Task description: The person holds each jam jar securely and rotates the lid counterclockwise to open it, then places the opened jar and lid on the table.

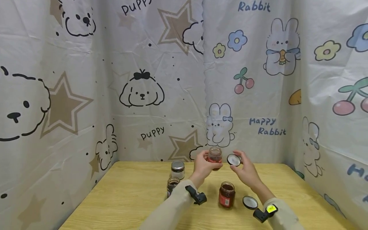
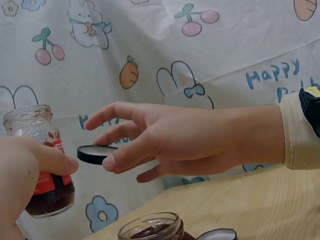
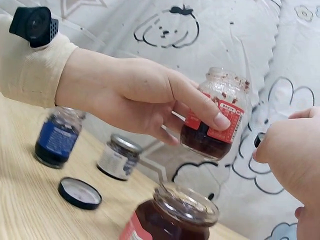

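Note:
My left hand (image 1: 202, 166) grips a glass jar (image 1: 215, 153) with a red label, raised above the table. That jar has no lid on; dark red contents fill its lower part, and bits cling to the glass. Facing it, my right hand (image 1: 246, 171) pinches a black-rimmed lid (image 2: 94, 154) by its edge, between thumb and fingers. A gap separates the lid from the jar. Below the hands stands a second, fuller open jar (image 1: 226, 195), also red-labelled. Another lid (image 1: 250, 202) lies on the table just right of it, its pale inside facing up.
At the left, an open jar with a blue label (image 3: 56, 139) stands near a closed, white-labelled jar (image 1: 177, 170). A third lid (image 3: 80, 193) lies close by, hidden from the head view. Printed curtains (image 1: 161, 127) enclose the wooden table (image 1: 115, 201).

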